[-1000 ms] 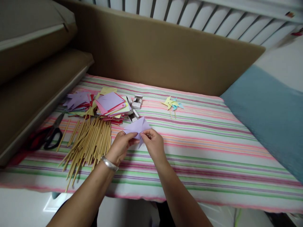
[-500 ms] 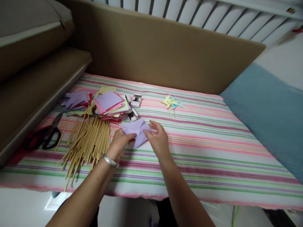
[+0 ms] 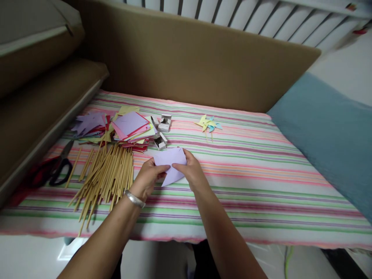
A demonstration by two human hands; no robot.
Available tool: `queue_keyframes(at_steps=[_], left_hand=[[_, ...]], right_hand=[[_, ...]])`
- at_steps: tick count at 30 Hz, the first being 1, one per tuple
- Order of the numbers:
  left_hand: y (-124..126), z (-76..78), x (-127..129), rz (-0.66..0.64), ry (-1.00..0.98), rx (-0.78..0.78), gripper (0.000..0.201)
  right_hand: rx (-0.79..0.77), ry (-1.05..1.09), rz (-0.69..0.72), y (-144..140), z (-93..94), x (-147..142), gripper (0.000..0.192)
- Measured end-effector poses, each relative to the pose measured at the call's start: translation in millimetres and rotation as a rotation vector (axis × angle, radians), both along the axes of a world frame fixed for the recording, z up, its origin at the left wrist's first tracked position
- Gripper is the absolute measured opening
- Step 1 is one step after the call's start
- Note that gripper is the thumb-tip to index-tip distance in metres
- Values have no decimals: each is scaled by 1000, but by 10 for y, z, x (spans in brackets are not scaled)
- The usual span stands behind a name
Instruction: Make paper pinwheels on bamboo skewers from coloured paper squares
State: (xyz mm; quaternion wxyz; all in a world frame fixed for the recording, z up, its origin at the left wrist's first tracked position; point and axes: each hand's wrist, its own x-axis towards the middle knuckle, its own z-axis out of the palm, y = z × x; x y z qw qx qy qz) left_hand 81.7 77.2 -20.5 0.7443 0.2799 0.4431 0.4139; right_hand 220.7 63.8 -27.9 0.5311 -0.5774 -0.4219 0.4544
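Observation:
A light purple sheet of paper with cut slits is held between both hands above the striped cloth. My left hand, a silver bangle at its wrist, pinches the paper's left side with the thumb on top. On the right side my right hand grips it, its thumb pressed near the middle and its fingers behind the edge. Just beyond the paper stand small open white boxes with dark contents too small to make out. To the left of my left hand lies a heap of thin wooden sticks.
A stack of coloured paper squares and cut purple pieces lie behind the sticks. Black-handled scissors rest at the left. Yellow and blue paper pinwheels lie farther back on the striped cloth. A brown board stands behind.
My right hand's thumb has moved inward over the paper and its fingers have closed round the right edge. The paper has turned slightly; my left hand keeps its pinch.

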Motion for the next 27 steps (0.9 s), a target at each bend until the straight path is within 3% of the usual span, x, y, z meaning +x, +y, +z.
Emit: queue_keyframes(at_steps=[5,14,17,20,22,24,27], left_hand=[[-18,-29,15,-43,-150,-44,23],[-2,-18,13,54,-122,-15,19],[74,26,-80,135,-64,-6,18],[170,62,-220,204,-10,14,21],[218,73,-304,212,11,22,22],[243,79,-359,188,23,21,21],[248,85,-387,148,52,24,21]], right_hand=[[19,121,-35,-15,25,-29,51],[39,172,-65,-41,1,-153,55],[65,-26,-70,-86,20,-150,58],[286,-442,-43,-165,51,-134,48],[442,-676,59,-213,56,-136,43],[517,-805,148,-239,41,-151,41],[562,-853,135,-235,12,-170,28]])
